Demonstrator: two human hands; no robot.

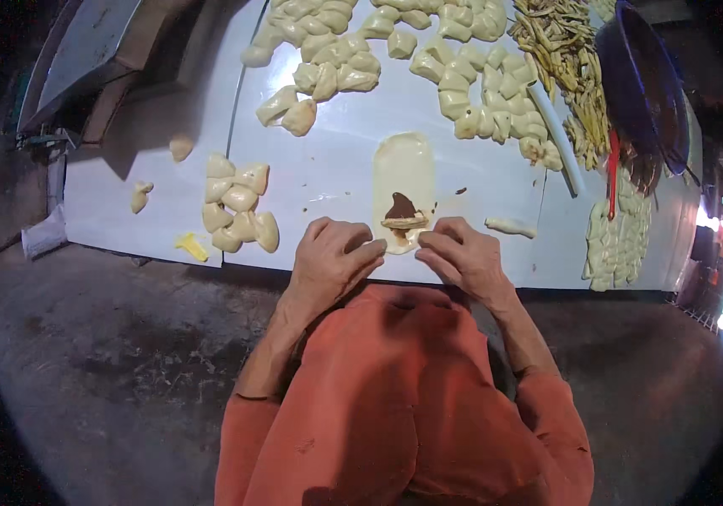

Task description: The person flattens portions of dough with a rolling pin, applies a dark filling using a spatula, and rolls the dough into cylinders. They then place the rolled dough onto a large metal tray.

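Note:
On the white table (319, 185) lies a long, flattened oval of pale dough (404, 169), its near end at the table's front edge. A brown, paste-like patch (401, 207) is spread on it, with a pale strip (405, 223) lying across just below. My left hand (332, 257) has its curled fingers closed on the near left edge of this dough. At the near right edge, my right hand (467, 257) pinches the dough with bent fingers. To the right of that hand rests a thin, pale stick-like piece (511, 228).
Several dough lumps (241, 198) sit to the left, near a yellow piece (192, 246). More dough lumps (328, 63) cover the far side. At right are a pale rod (555, 139), yellowish strips (572, 76), a dark blue basin (644, 80) and a red-handled tool (613, 173).

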